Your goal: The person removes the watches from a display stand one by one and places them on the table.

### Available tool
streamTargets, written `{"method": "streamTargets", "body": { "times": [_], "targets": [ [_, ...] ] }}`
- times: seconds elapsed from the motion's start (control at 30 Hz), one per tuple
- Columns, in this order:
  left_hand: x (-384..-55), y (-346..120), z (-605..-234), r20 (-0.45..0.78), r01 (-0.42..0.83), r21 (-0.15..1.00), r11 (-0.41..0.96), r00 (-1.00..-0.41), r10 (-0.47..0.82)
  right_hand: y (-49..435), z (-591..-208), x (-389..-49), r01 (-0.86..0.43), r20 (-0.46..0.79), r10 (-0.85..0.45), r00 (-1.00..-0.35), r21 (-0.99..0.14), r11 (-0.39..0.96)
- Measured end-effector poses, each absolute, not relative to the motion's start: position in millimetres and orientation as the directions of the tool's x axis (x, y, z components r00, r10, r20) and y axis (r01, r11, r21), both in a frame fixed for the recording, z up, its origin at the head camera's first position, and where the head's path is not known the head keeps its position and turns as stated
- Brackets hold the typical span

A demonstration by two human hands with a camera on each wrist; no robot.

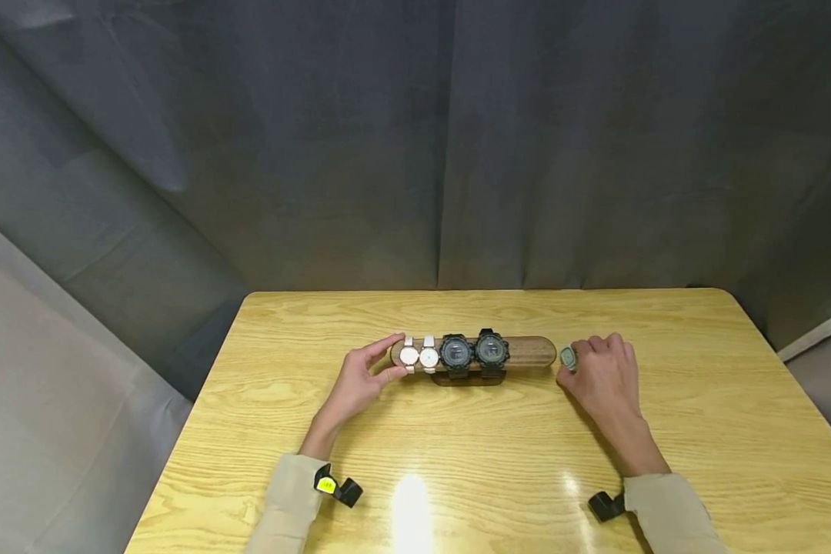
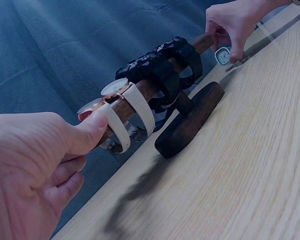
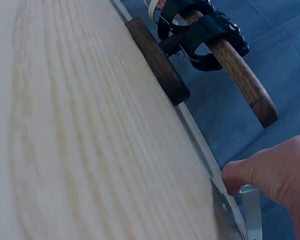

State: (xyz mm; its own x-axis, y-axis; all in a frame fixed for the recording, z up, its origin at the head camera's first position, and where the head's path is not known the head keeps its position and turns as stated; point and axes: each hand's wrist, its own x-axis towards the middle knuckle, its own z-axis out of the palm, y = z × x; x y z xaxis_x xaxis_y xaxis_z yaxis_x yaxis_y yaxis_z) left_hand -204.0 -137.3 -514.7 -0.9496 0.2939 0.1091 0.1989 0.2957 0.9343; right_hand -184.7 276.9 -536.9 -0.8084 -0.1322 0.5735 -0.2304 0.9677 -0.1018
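A dark wooden watch stand (image 1: 532, 352), a T-shaped bar on a flat base (image 2: 190, 120), stands on the table. My left hand (image 1: 356, 378) grips the bar's left end, thumb beside the outermost white-strapped watch (image 1: 408, 355). A second white-strapped watch (image 1: 428, 357) sits right alongside. Two chunky black watches (image 1: 455, 353) (image 1: 492, 349) wrap the middle of the bar. Just off the bare right end, my right hand (image 1: 604, 381) pinches a pale green watch (image 1: 569, 357) with a squarish face. Its strap (image 3: 252, 212) hangs below the thumb in the right wrist view.
The light wood-grain table (image 1: 457, 438) has rounded far corners. Behind it hangs a dark grey curtain (image 1: 346, 154). Both sleeved wrists carry small black cameras (image 1: 349, 492) (image 1: 604, 506) close above the tabletop.
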Motion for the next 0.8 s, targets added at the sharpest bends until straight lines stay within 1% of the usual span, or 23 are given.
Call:
{"method": "streamTargets", "body": {
  "times": [0.4,0.6,0.8],
  "targets": [
    [-204.2,-137.5,-515.4,0.130,0.216,0.935,0.282,-0.947,0.295,278.5,-541.9,-186.2,-0.231,0.595,-0.139,-0.792,-0.081,0.970],
    [-204.5,-137.5,-516.5,0.126,0.211,0.936,0.282,-0.949,0.290,278.6,-543.5,-186.3,-0.222,0.585,-0.127,-0.801,-0.094,0.971],
    [-204.8,-137.3,-517.3,0.133,0.219,0.932,0.290,-0.948,0.290,278.6,-543.6,-186.3,-0.200,0.557,-0.105,-0.824,-0.112,0.974]
  ]
}}
